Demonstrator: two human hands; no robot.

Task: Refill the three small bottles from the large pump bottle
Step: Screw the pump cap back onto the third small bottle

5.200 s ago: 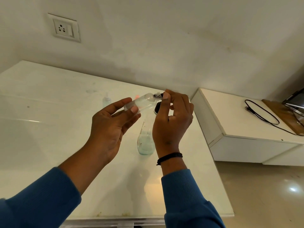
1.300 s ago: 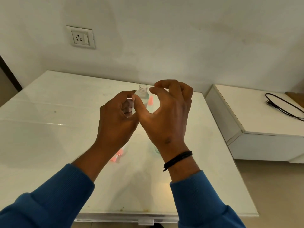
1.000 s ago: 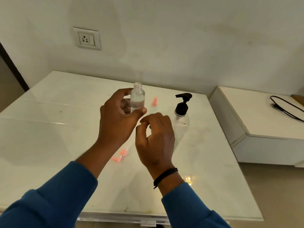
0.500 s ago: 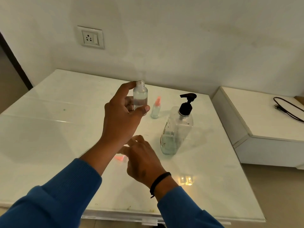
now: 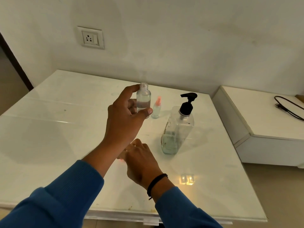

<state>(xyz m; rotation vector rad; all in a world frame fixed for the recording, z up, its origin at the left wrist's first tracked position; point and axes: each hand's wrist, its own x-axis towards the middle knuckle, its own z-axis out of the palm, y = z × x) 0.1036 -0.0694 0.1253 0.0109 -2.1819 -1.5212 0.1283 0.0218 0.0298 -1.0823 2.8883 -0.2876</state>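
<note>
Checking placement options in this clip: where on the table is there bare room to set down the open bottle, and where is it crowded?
Bare: the table's wide left half, left of the left hand gripping the open bottle, and the near-right stretch in front of the pump bottle. Crowded: the strip from the capped small bottle to the pump bottle, and around the right hand.

Uncapped small bottle (image 5: 143,100) — left-hand (image 5: 122,119) grip
</note>
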